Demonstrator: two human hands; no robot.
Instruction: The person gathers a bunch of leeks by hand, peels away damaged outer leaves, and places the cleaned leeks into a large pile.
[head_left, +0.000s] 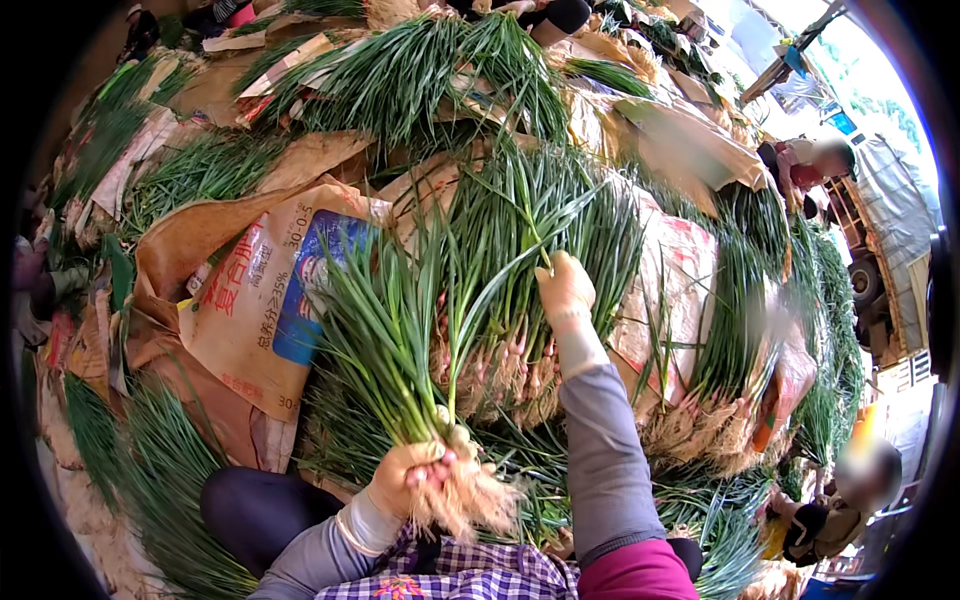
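Observation:
My left hand (pixel 405 478), in a pale glove, is closed around the base of a bunch of green garlic (pixel 385 340). Pinkish-white bulbs and long tan roots stick out past the fingers, and the leaves fan upward. Farther out, my right hand (pixel 566 287), also gloved, is closed on a green garlic stalk (pixel 533 225) whose leaves spread above the fist. The lower end of that stalk is hidden by the hand. Just beyond and beneath, a row of green garlic (pixel 505 330) lies with its bulbs and roots toward me.
A brown printed sack (pixel 245 320) lies on the left and a whitish one (pixel 665 290) on the right. More garlic heaps (pixel 400 80) stand at the back, another bundle (pixel 725 350) at right. People crouch around the edges; a truck (pixel 890 260) stands at far right.

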